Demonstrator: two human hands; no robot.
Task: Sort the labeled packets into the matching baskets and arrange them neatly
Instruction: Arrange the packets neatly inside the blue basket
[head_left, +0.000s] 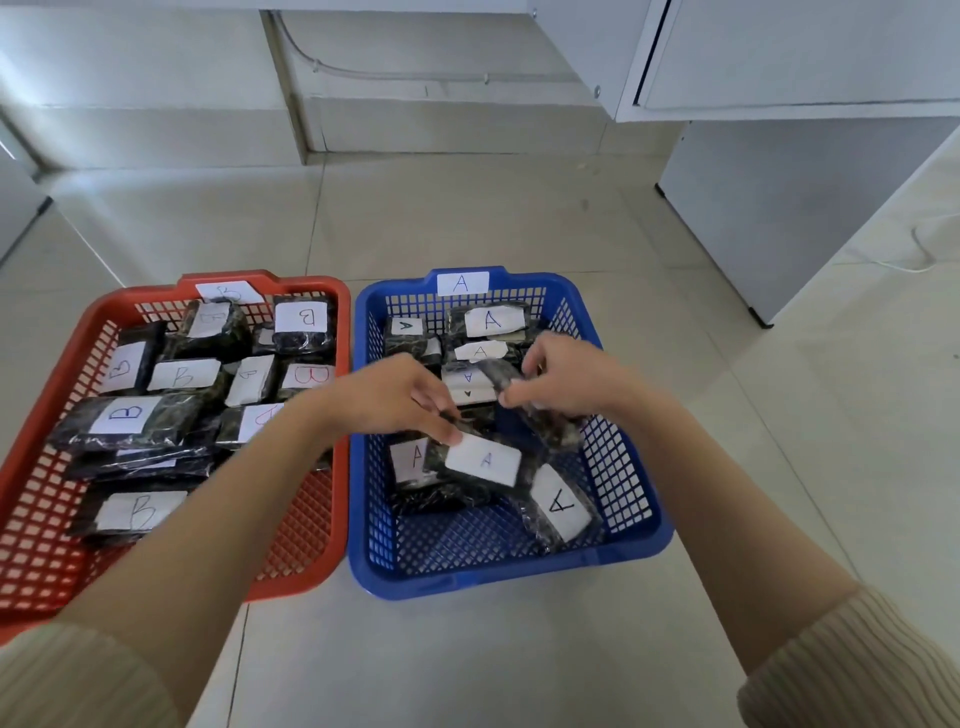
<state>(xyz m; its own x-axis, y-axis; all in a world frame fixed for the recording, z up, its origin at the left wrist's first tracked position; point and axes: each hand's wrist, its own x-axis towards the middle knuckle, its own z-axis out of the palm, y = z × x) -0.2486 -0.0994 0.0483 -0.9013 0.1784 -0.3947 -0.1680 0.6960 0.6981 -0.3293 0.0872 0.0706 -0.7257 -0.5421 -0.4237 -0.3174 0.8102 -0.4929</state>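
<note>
A blue basket (631, 525) tagged A sits on the floor at the right, holding several dark packets with white A labels. Beside it on the left, a red basket (47, 545) tagged B holds several dark packets labelled B. Both hands are over the blue basket. My left hand (400, 397) pinches the top edge of a packet with an A label (483, 460) near the basket's middle. My right hand (563, 376) grips a dark packet (556, 426) whose label faces away. A loose A packet (558, 506) lies tilted at the front right of the blue basket.
The two baskets stand side by side, touching, on a pale tiled floor (467, 218). White cabinets (779, 197) rise at the right, and a white cable (914, 260) lies on the floor near them. A wall with a conduit runs along the back.
</note>
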